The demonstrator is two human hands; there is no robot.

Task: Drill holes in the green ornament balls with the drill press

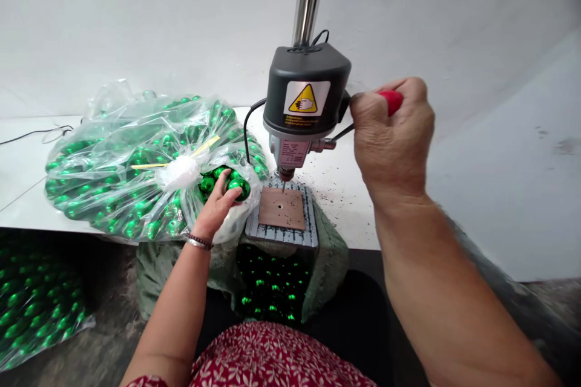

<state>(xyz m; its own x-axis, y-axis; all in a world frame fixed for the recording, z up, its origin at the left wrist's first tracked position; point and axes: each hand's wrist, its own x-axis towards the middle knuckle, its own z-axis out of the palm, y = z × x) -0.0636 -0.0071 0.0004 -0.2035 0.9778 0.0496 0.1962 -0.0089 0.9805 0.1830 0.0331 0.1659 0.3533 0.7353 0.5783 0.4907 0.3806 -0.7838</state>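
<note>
My left hand [218, 204] reaches to a torn opening in a clear plastic bag [102, 160] full of shiny green balls. Its fingers are closed around a green ball [238, 186] at that opening. My right hand [394, 136] wraps around the red-knobbed lever [391, 101] on the side of a black drill press [308, 91]. Below the drill's head, the bit [284, 186] points down over a brown square board [290, 216] with a small hole. That board lies on the grooved metal base [310, 239], bare of any ball.
Green cloth [333, 260] hangs below the base beside a dark container [275, 290] of green balls. Another bag of green balls [39, 308] sits at lower left. Dark shavings [340, 202] are scattered on the white table [358, 230]; a cable [246, 133] runs beside the drill.
</note>
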